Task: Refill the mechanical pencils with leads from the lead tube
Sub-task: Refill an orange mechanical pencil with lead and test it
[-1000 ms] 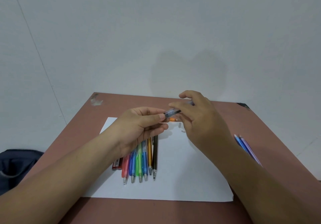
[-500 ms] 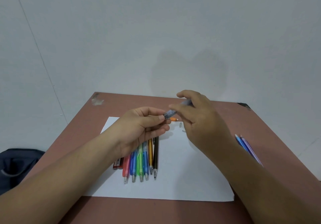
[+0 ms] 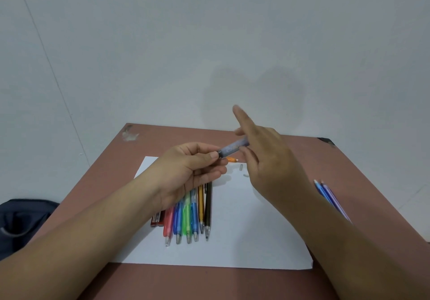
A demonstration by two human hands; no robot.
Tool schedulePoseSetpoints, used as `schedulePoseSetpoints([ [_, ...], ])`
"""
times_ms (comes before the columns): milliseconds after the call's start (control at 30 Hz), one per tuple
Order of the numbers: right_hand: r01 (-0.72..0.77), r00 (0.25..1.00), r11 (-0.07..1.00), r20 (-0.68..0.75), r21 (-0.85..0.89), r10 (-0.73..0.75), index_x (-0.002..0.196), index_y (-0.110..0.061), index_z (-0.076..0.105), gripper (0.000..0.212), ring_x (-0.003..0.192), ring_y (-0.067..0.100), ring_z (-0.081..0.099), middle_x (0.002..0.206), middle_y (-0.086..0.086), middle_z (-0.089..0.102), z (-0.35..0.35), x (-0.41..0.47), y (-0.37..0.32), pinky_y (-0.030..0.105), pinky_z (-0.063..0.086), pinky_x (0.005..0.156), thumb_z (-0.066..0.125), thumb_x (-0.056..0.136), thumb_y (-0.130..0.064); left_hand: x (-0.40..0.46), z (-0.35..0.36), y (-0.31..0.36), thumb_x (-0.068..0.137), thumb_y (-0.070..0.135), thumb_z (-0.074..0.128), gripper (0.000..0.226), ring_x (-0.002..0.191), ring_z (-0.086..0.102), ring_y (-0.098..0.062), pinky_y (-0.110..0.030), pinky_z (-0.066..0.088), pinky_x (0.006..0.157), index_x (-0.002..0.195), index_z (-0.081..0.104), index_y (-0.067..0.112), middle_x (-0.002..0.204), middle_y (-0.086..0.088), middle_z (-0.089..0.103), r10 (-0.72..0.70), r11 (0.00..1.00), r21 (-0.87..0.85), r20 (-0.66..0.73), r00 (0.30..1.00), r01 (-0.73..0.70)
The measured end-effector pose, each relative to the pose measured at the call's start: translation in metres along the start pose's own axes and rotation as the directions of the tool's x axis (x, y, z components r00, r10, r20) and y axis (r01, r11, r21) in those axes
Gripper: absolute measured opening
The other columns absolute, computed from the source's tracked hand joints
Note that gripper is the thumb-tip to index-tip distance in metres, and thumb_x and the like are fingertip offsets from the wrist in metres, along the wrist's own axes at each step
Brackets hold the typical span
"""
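Both hands are raised above the white sheet of paper (image 3: 244,225) that lies on the brown bench (image 3: 97,183), working on one greyish-purple mechanical pencil (image 3: 233,149). The left hand (image 3: 186,174) pinches the dark end of that pencil between thumb and forefinger, while the right hand (image 3: 267,160) closes some fingers round the other end, with its index finger stretched straight up and blurred. What the right fingertips do at that end is hidden, so whether a cap is coming off or going on cannot be told. The step looks to be opening or closing this pencil for a refill. Beneath the left hand a row of coloured pencils (image 3: 190,216) lies side by side on the paper, tips toward the person, and just beside the pink one lies a red lead tube (image 3: 158,219). Two small pale pieces (image 3: 243,170), perhaps caps or erasers, and an orange piece (image 3: 231,159) lie on the paper near the hands. Two more pencils (image 3: 328,195), blue and lilac, lie well apart on the bare bench to the right. If the barrel is open, the next move calls for a hand to let go and reach for the lead tube, keeping the pencil upright enough that a thin lead slides in unbroken.
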State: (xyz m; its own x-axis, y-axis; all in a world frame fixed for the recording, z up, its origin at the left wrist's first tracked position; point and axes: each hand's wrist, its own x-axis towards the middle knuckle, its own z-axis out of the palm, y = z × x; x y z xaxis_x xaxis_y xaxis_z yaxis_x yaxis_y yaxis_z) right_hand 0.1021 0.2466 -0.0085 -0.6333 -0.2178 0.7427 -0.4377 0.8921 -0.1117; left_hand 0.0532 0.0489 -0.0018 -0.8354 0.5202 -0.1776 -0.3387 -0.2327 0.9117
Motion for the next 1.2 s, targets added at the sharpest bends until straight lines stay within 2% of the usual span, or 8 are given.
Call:
schedulePoseSetpoints([
  [100, 0.049, 0.999, 0.999, -0.017, -0.014, -0.05, 0.134, -0.013, 0.064, 0.057, 0.104, 0.026, 0.058, 0.119, 0.001, 0.065, -0.0002, 0.0007, 0.0008, 0.039, 0.053, 0.088, 0.051, 0.084, 0.012, 0.0005, -0.0003, -0.0003, 0.093, 0.005, 0.063, 0.025, 0.092, 0.074, -0.026, -0.029, 0.062, 0.079, 0.117, 0.065, -0.005, 0.108, -0.025, 0.072, -0.004, 1.0, 0.011, -0.001, 1.0, 0.004],
  [167, 0.052, 0.998, 0.999, -0.019, 0.012, -0.052, 0.141, -0.011, 0.056, 0.061, 0.1, 0.023, 0.058, 0.117, -0.01, 0.062, 0.001, 0.0015, 0.0011, 0.035, 0.051, 0.09, 0.054, 0.085, 0.013, 0.0006, -0.0008, -0.0006, 0.093, 0.005, 0.063, 0.026, 0.092, 0.074, -0.027, -0.029, 0.062, 0.079, 0.117, 0.065, -0.006, 0.107, -0.026, 0.072, -0.005, 1.0, 0.002, -0.004, 1.0, 0.005],
  [467, 0.036, 0.999, 0.998, -0.011, -0.044, -0.037, 0.128, -0.013, 0.068, 0.058, 0.099, 0.024, 0.058, 0.113, 0.002, 0.067, 0.0028, -0.0003, 0.0036, 0.038, 0.054, 0.084, 0.052, 0.079, 0.013, 0.0023, -0.0005, -0.0014, 0.094, 0.009, 0.063, 0.026, 0.091, 0.074, -0.024, -0.028, 0.062, 0.078, 0.115, 0.066, -0.006, 0.106, -0.024, 0.073, -0.012, 1.0, 0.013, -0.014, 1.0, 0.012],
  [767, -0.068, 0.994, 0.998, 0.082, 0.018, 0.066, 0.15, -0.023, 0.045, 0.082, 0.09, 0.015, 0.043, 0.101, -0.003, 0.056, 0.0018, -0.0007, -0.0005, 0.018, 0.035, 0.083, 0.041, 0.076, 0.01, 0.0012, 0.0009, 0.0, 0.099, 0.014, 0.057, 0.024, 0.097, 0.072, -0.031, -0.035, 0.06, 0.085, 0.114, 0.067, -0.002, 0.108, -0.027, 0.072, -0.004, 1.0, -0.024, -0.033, 0.999, 0.004],
  [900, -0.098, 0.992, 0.994, 0.082, 0.038, 0.094, 0.123, -0.016, 0.07, 0.066, 0.095, 0.018, 0.048, 0.101, -0.001, 0.057, 0.0006, -0.0009, 0.0005, 0.025, 0.047, 0.078, 0.041, 0.071, 0.012, 0.0012, 0.0009, 0.0006, 0.1, 0.014, 0.055, 0.025, 0.096, 0.072, -0.031, -0.035, 0.06, 0.086, 0.115, 0.067, -0.002, 0.108, -0.026, 0.072, -0.01, 1.0, -0.016, -0.031, 0.999, 0.009],
  [1033, -0.156, 0.983, 0.981, 0.114, 0.117, 0.143, 0.15, -0.032, 0.043, 0.082, 0.094, 0.02, 0.051, 0.1, -0.003, 0.054, -0.003, -0.0005, -0.0022, 0.024, 0.045, 0.081, 0.043, 0.082, 0.014, 0.0017, 0.0006, 0.0004, 0.099, 0.016, 0.057, 0.027, 0.097, 0.072, -0.032, -0.036, 0.06, 0.086, 0.116, 0.065, -0.003, 0.108, -0.026, 0.072, -0.016, 1.0, -0.027, -0.028, 0.999, 0.015],
  [1133, -0.113, 0.989, 0.988, 0.102, 0.102, 0.103, 0.139, -0.024, 0.06, 0.074, 0.097, 0.025, 0.055, 0.103, -0.002, 0.055, -0.004, -0.0012, -0.0036, 0.026, 0.048, 0.08, 0.041, 0.078, 0.014, 0.0011, -0.0001, 0.0004, 0.099, 0.018, 0.057, 0.029, 0.098, 0.072, -0.033, -0.037, 0.06, 0.087, 0.117, 0.065, -0.003, 0.108, -0.026, 0.072, -0.022, 1.0, -0.019, -0.028, 0.999, 0.022],
  [1200, -0.139, 0.985, 0.983, 0.124, 0.12, 0.124, 0.149, -0.03, 0.047, 0.082, 0.092, 0.022, 0.054, 0.101, -0.002, 0.054, -0.0035, 0.0001, -0.0038, 0.025, 0.047, 0.078, 0.044, 0.081, 0.016, 0.001, -0.0003, 0.0009, 0.099, 0.018, 0.057, 0.029, 0.098, 0.072, -0.033, -0.037, 0.059, 0.088, 0.118, 0.064, -0.003, 0.108, -0.026, 0.072, -0.026, 0.999, -0.019, -0.027, 0.999, 0.026],
])
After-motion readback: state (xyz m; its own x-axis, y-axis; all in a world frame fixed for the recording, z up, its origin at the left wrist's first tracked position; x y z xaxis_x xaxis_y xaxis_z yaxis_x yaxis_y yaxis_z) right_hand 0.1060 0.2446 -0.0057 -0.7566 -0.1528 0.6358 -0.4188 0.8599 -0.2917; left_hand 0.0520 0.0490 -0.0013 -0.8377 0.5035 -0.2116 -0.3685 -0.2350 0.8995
